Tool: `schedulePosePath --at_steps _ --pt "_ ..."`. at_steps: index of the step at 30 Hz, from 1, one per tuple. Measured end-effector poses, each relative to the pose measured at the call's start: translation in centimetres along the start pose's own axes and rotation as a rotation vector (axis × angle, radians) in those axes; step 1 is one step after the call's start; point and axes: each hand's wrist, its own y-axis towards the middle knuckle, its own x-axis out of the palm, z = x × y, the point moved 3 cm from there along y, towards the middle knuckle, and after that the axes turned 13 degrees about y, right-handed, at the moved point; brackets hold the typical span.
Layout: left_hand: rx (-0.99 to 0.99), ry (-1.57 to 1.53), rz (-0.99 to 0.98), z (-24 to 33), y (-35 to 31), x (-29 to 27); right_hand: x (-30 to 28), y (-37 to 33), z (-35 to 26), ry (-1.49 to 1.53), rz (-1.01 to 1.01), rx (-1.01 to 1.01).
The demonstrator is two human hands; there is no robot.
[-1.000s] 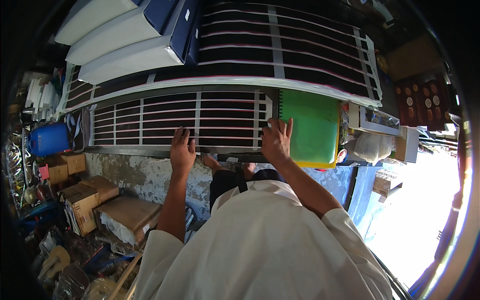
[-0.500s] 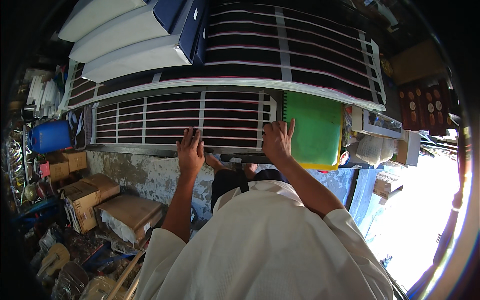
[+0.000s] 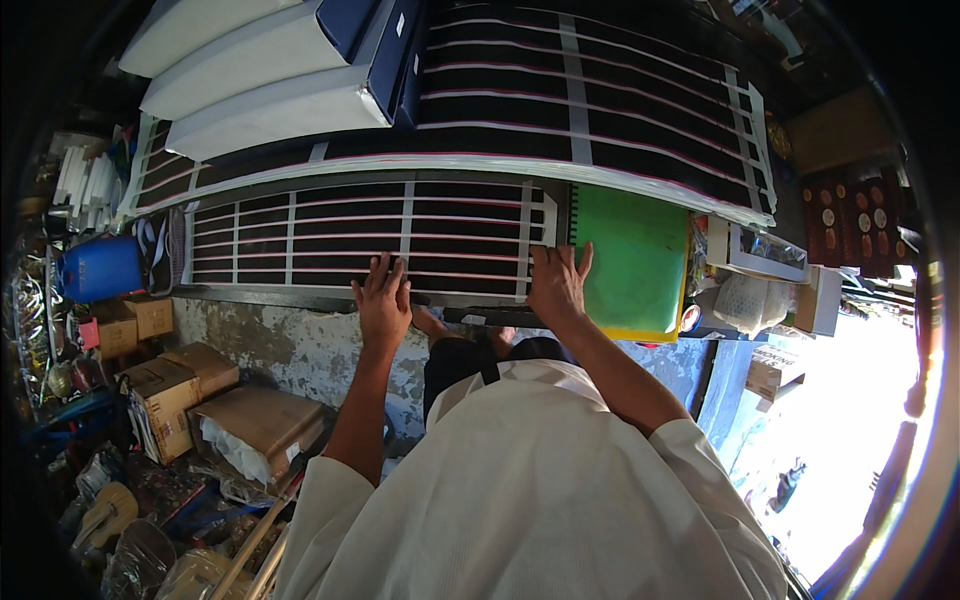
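Observation:
A long black panel [image 3: 345, 236] with pale, pink-edged strips running along it and silvery crossbands lies on a dark bench in front of me. My left hand [image 3: 382, 308] rests on its near edge, right of the middle, with its fingers stretched out. At the panel's right end, my right hand [image 3: 558, 284] has most fingers bent and bunched by the crossband, and one finger stands out toward the green spiral-bound book [image 3: 632, 262]. Whatever those bent fingers pinch, if anything, is hidden beneath them.
Behind lies a larger striped panel [image 3: 500, 122], with white-and-navy boxes [image 3: 270, 110] piled on its left part. A blue container [image 3: 102, 268] stands at the left. Cardboard boxes [image 3: 262, 425] and wrapped goods crowd the lower left. A windowed box [image 3: 765, 248] sits right of the book.
The view has shifted very slightly. Both hands keep nearly the same places on the panel, and the right hand's outstretched finger has tilted a little to the right.

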Motion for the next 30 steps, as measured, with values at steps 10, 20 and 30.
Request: schedulePosePath --at_steps 10,20,30 --pt "-0.036 0.007 -0.041 0.2 -0.2 -0.1 -1.0 1.3 -0.3 0.025 -0.055 0.082" --pt "-0.045 0.005 -0.045 -0.1 -0.4 0.3 -0.8 2.6 -0.2 -0.035 -0.229 0.136" --pt "0.118 0.011 0.097 -2.0 0.0 1.9 1.3 0.0 1.1 0.007 0.003 -0.093"
